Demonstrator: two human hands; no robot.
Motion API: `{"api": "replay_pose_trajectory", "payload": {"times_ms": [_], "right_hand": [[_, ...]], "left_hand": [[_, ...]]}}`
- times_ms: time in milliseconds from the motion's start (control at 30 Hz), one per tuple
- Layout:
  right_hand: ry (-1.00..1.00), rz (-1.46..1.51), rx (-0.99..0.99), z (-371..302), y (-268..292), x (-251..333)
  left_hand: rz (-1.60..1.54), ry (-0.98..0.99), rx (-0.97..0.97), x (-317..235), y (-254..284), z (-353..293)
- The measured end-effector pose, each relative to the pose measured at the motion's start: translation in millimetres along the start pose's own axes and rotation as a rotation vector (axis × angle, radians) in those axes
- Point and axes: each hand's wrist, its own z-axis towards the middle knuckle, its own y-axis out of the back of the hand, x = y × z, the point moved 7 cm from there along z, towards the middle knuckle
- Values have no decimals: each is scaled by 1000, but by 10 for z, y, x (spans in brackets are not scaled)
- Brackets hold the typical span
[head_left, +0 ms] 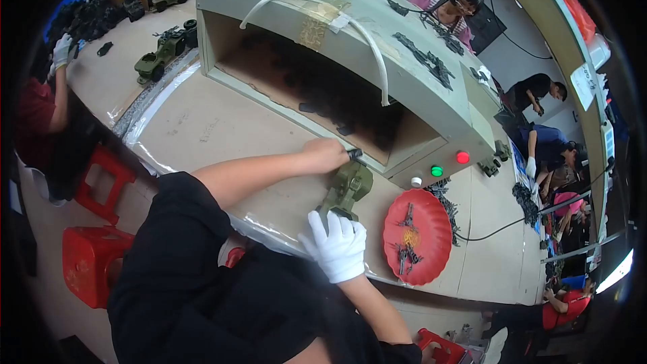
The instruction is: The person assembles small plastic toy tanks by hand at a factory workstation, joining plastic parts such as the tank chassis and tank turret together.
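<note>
An olive-green toy military vehicle [350,185] rests on the worktable in front of me. My right hand [339,246], in a white glove, grips its near end, with the fingers over the edge. My bare left hand [325,156] is closed beside the vehicle's far end. A small black part [354,154] sticks out from its fingertips, and its exact kind does not show. To the right of the vehicle stands a red scalloped dish [437,229] with several dark small parts and a small heap of yellowish bits in it.
A pale cabinet [283,91] with dark parts inside its wide opening stands behind the table's edge; it has a green button [437,171] and a red button [463,157]. Another toy vehicle [160,55] is at the left, near a co-worker's gloved hand [62,49]. Red stools [87,263] stand below.
</note>
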Motion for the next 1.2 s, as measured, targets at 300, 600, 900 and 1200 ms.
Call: {"api": "replay_pose_trajectory", "payload": {"times_ms": [300, 600, 900, 1200], "right_hand": [[-200, 385, -281, -200, 272, -647], [-302, 372, -230, -454, 180, -998], [-236, 406, -291, -271, 172, -994], [-337, 522, -382, -96, 391, -965]], "left_hand": [[146, -99, -668, 571, 400, 1772], [136, -700, -873, 167, 303, 2162], [92, -654, -877, 595, 665, 1738], [-1536, 185, -291, 660, 656, 231]]}}
